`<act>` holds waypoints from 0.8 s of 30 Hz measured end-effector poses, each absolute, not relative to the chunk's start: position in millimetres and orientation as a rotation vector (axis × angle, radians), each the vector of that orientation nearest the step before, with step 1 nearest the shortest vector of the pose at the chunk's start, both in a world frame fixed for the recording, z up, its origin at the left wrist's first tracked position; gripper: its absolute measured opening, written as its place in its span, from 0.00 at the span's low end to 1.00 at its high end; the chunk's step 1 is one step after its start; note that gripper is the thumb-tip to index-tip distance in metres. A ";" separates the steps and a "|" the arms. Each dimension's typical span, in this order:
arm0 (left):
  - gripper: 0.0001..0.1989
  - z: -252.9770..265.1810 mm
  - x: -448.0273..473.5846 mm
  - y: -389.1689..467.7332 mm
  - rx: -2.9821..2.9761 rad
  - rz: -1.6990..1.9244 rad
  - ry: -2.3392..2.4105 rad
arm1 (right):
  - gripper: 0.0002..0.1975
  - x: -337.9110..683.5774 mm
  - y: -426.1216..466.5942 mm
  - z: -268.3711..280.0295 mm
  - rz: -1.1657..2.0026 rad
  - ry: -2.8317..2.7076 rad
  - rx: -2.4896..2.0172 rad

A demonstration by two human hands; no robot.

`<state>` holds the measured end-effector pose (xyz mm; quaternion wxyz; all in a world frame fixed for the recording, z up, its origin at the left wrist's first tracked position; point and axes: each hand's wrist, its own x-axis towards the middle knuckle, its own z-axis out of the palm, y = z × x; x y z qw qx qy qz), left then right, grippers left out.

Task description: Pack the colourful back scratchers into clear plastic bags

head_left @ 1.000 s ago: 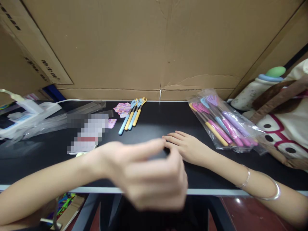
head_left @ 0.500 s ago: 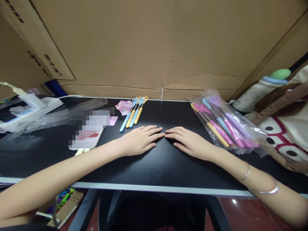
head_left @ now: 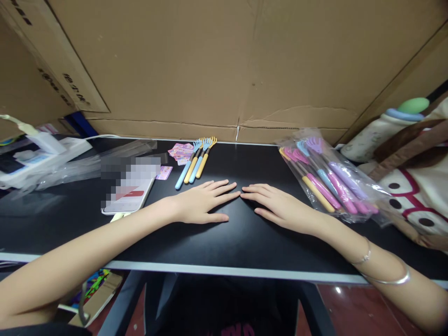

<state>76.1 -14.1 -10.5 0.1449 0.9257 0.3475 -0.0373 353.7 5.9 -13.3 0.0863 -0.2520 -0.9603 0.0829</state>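
My left hand [head_left: 203, 201] lies flat on the black table [head_left: 224, 247], fingers spread, holding nothing. My right hand [head_left: 278, 205] rests palm down opposite it, fingers stretched out, also without anything in it. Their fingertips nearly meet in the middle. Just beyond my left hand are several back scratchers [head_left: 196, 161] with blue and yellow handles, lying side by side, claw ends away from me. Right of my right hand, a clear plastic bag [head_left: 329, 175] contains several more back scratchers in yellow, pink, blue and purple.
A phone [head_left: 131, 191], partly blurred out, lies at left near small pink cards [head_left: 180, 151]. Behind it are crumpled clear plastic wrappers [head_left: 87, 163] and a white power strip [head_left: 45, 158]. A tote bag [head_left: 420, 196] and a bottle [head_left: 378, 133] stand at right. Cardboard [head_left: 224, 60] walls the back.
My left hand's fingers have spread wider, the thumb moving away from the others. My right hand stays nearly in place. The view has shifted slightly.
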 end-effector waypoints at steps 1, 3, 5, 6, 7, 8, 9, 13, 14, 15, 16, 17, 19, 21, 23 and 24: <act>0.37 -10.4 76.1 -14.1 2.666 -0.108 1.003 | 0.22 353.9 5.7 -13.5 0.236 -2.862 -0.749; 0.37 -11.0 75.6 -13.9 2.668 -0.102 1.006 | 0.22 354.5 5.4 -14.0 0.217 -2.867 -0.746; 0.37 -12.5 74.6 -13.5 2.677 -0.091 1.002 | 0.22 355.1 5.4 -14.4 0.203 -2.875 -0.745; 0.37 -13.3 74.0 -13.2 2.682 -0.084 0.997 | 0.22 355.5 5.5 -14.4 0.201 -2.879 -0.743; 0.37 -14.2 73.5 -13.0 2.687 -0.077 0.992 | 0.22 355.8 5.5 -14.4 0.201 -2.881 -0.743; 0.37 -15.0 73.1 -12.7 2.691 -0.067 0.989 | 0.22 356.2 5.5 -14.2 0.204 -2.882 -0.743; 0.37 -15.8 72.7 -12.5 2.697 -0.057 0.989 | 0.22 356.6 5.4 -14.1 0.207 -2.883 -0.743; 0.37 -17.4 72.0 -11.6 2.719 -0.032 0.988 | 0.22 358.8 4.4 -13.6 0.204 -2.885 -0.757; 0.37 -17.6 71.8 -11.3 2.723 -0.031 0.985 | 0.22 359.3 4.2 -13.6 0.201 -2.885 -0.760; 0.37 -17.6 71.7 -11.1 2.725 -0.031 0.981 | 0.22 359.8 3.9 -13.8 0.196 -2.888 -0.763; 0.37 -17.6 71.6 -10.9 2.728 -0.028 0.976 | 0.22 360.1 3.7 -13.9 0.189 -2.890 -0.765; 0.37 -17.5 71.5 -10.7 2.731 -0.022 0.971 | 0.22 360.3 3.6 -14.0 0.182 -2.893 -0.766; 0.37 -17.5 71.4 -10.3 2.737 -0.002 0.963 | 0.22 360.3 3.5 -14.0 0.168 -2.897 -0.773; 0.37 -17.4 71.7 -10.0 2.746 0.018 0.963 | 0.22 359.9 3.4 -13.7 0.159 -2.899 -0.773; 0.37 -17.2 72.2 -9.8 2.752 0.028 0.970 | 0.22 359.8 3.4 -13.7 0.154 -2.900 -0.770; 0.37 -16.9 72.5 -9.7 2.755 0.025 0.972 | 0.22 360.0 3.4 -13.8 0.148 -2.899 -0.769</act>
